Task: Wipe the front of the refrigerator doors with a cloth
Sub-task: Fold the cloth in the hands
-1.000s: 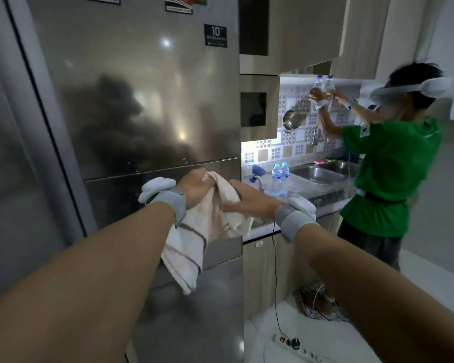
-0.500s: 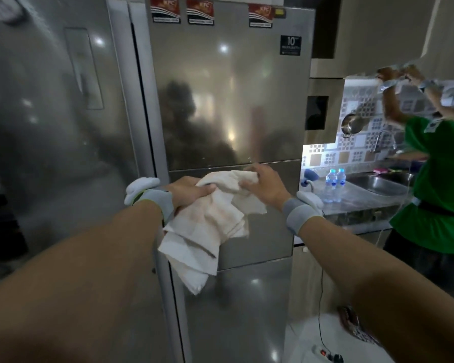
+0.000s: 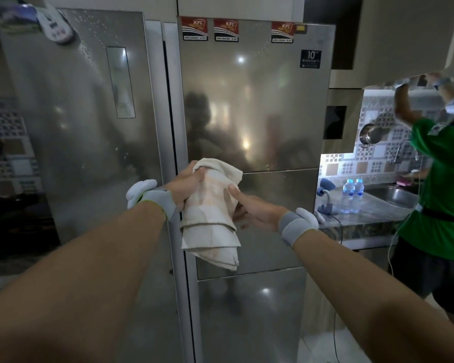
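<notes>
A steel refrigerator (image 3: 254, 106) fills the middle of the view, with stickers along its top edge and two lower door panels. A second steel door (image 3: 84, 121) stands to its left. A cream cloth (image 3: 210, 216) with a brown stripe hangs folded in front of the fridge, apart from the doors. My left hand (image 3: 188, 186) grips the cloth's top. My right hand (image 3: 252, 208) holds the cloth's right side, thumb on its front. Both wrists wear grey bands.
A person in a green shirt (image 3: 440, 195) stands at the right, arms raised to the upper cabinet (image 3: 409, 35). The counter (image 3: 370, 213) beside the fridge holds two water bottles (image 3: 353, 189) and a sink (image 3: 396, 196). A cable hangs from the counter to the floor.
My view has swung left and up, showing the whole fridge top and left door. My right hand has slid from the cloth's top to its right side; the cloth now hangs more folded.
</notes>
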Available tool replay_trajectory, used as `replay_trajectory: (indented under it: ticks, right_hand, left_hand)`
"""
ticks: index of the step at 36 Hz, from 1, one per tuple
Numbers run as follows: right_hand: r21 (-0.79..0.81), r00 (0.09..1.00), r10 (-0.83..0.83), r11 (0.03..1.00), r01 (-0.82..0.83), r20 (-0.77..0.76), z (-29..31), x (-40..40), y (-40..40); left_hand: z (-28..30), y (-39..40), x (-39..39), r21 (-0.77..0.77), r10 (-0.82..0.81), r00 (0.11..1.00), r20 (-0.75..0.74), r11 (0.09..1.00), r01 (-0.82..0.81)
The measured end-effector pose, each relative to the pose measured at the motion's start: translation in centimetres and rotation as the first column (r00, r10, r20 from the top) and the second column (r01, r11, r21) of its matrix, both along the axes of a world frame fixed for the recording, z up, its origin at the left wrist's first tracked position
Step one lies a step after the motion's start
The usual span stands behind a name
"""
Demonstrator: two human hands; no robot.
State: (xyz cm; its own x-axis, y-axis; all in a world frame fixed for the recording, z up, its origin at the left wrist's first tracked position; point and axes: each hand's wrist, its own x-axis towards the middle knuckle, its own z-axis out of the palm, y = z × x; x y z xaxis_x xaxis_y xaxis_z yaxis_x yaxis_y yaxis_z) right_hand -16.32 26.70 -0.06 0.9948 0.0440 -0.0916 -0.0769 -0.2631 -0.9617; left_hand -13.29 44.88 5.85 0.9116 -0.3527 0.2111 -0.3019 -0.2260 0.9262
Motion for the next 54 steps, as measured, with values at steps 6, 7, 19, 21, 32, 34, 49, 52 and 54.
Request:
replay_trajectory:
  ticks: [6, 7, 19, 21, 32, 34, 49, 52, 54]
  right_hand:
    - [0.333, 0.972, 0.004, 0.939, -0.085, 0.237, 1.1, 0.7, 0.4]
    - [0.386, 0.966, 0.002, 0.916, -0.106, 0.26, 1.3, 0.9, 0.5]
    - [0.349, 0.846, 0.025, 0.905, -0.245, 0.532, 6.4, -0.8, -0.6]
    - [0.292, 0.847, 0.041, 0.929, -0.227, 0.53, 6.8, -1.2, -0.8]
    - [0.154, 0.787, -0.204, 0.978, 0.14, 0.582, 5.3, -0.6, -2.3]
    - [0.169, 0.76, -0.272, 0.962, 0.214, 0.591, 5.3, -0.7, -1.8]
    - [0.466, 0.924, -0.29, 0.872, 0.148, 0.25, 3.6, -1.5, -1.8]
    - [0.453, 0.962, -0.11, 0.891, -0.016, 0.251, 2.3, -2.6, -2.1]
    - [0.456, 0.974, -0.032, 0.887, -0.076, 0.225, 1.8, -3.3, -1.9]
  left_hand:
    - [0.7, 1.1, -0.2, -0.135, -0.132, 0.984, -0.121, 0.984, 0.116]
    - [0.8, 1.4, -0.1, -0.124, -0.151, 0.982, -0.117, 0.983, 0.136]
    - [2.3, 2.2, 0.3, -0.138, 0.015, 0.994, 0.106, 0.99, 0.0]
    - [2.4, 2.4, 0.6, -0.135, 0.042, 0.994, 0.097, 0.99, -0.029]
    - [2.2, 1.3, -0.4, -0.243, -0.013, 0.987, -0.157, 0.97, -0.026]
    - [2.1, 0.5, -0.9, -0.313, -0.01, 0.972, -0.234, 0.948, -0.066]
    - [1.2, -0.5, 0.8, -0.066, 0.04, 0.998, -0.053, 0.997, -0.044]
    - [1.6, -1.1, 0.4, -0.081, -0.005, 1.0, -0.012, 0.997, 0.005]
    - [1.8, -1.8, 0.6, -0.014, -0.032, 0.999, 0.024, 0.999, 0.032]
